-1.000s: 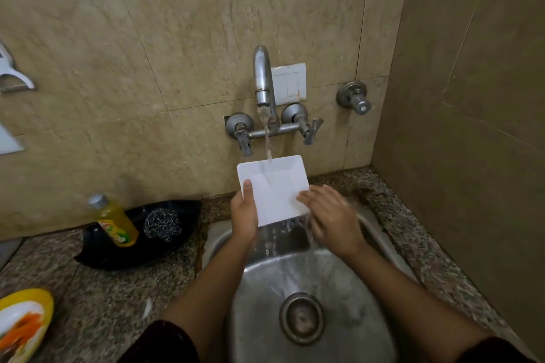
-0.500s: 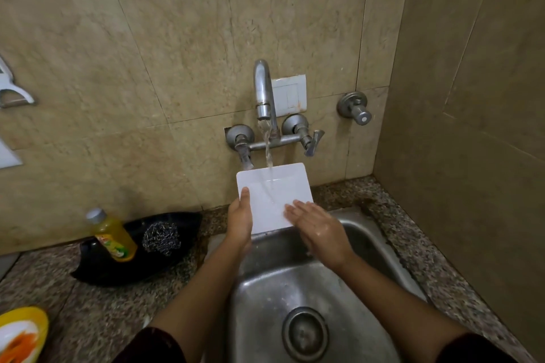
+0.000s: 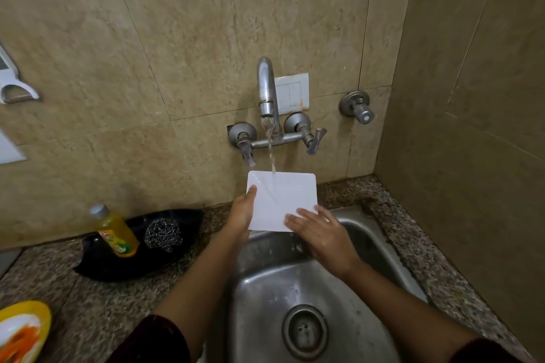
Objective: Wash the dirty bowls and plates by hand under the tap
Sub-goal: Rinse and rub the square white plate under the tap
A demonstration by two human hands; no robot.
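From the head view, a person stands at a metal sink point(image 3: 280, 283) set in a speckled stone bench point(image 3: 73, 300). A white plate point(image 3: 284, 197) with square corners is held up over the back of the sink, tilted against the wall side, right under the tap point(image 3: 267, 88). Water point(image 3: 270, 153) runs from the tap and lands on the top edge of the plate.

The left hand point(image 3: 241, 214) grips the plate's left edge, with the thumb lying on the front and the other fingers hidden behind it. The right hand point(image 3: 323, 233) lies flat on the plate's bottom right corner; its fingers point(image 3: 300, 216) are straight and a little spread, and they look wet.

On the bench to the left sits a black tray point(image 3: 118, 270). A yellow soap bottle point(image 3: 116, 234) and a wire scrubber point(image 3: 162, 231) rest in it. Near the bottom left corner is a yellow plate point(image 3: 38, 315) with orange food on it.
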